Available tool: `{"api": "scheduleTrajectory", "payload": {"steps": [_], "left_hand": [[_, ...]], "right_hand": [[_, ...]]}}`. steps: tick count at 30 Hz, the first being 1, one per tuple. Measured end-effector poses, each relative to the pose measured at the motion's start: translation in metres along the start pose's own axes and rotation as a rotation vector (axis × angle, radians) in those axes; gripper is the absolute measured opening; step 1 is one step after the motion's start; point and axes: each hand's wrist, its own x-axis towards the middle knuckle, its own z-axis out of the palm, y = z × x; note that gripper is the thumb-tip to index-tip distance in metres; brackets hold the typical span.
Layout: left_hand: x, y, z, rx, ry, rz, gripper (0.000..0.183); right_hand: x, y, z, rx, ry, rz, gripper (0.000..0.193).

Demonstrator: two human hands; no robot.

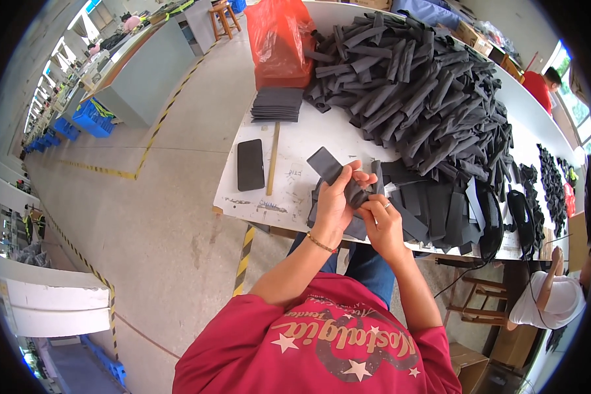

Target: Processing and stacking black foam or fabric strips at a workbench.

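Note:
Over the near edge of the white table, my left hand (338, 200) is closed on a dark grey fabric strip (324, 165), whose flat end sticks out past the thumb. My right hand (382, 226), with a ring on one finger, pinches the strip's lower, bunched end. Flat dark fabric pieces (443, 213) lie just right of my hands. Beyond them rises a large heap of dark folded fabric strips (407, 92). To the left are a black phone (250, 165), a thin wooden stick (273, 157) and a neat stack of dark pieces (276, 105).
A red plastic bag (279, 43) stands on the table's far left corner. Black cords hang at the right, near a wooden stool (482, 301). A person in white (548, 299) sits right; another in red (537, 90) is beyond the table. Blue crates (93, 118) stand far left.

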Motion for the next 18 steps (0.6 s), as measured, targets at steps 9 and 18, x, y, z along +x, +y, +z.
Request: {"api": "scheduleTrajectory", "payload": {"steps": [9,18], "left_hand": [[0.015,0.030,0.003,0.122,0.019,0.150,0.027],[0.014,0.026,-0.004,0.140,0.021,0.139,0.028]], "right_hand": [[-0.007,0.006,0.004,0.023,0.011,-0.009,0.010],[-0.005,0.006,0.000,0.028,-0.008,-0.013,0.010]]}}
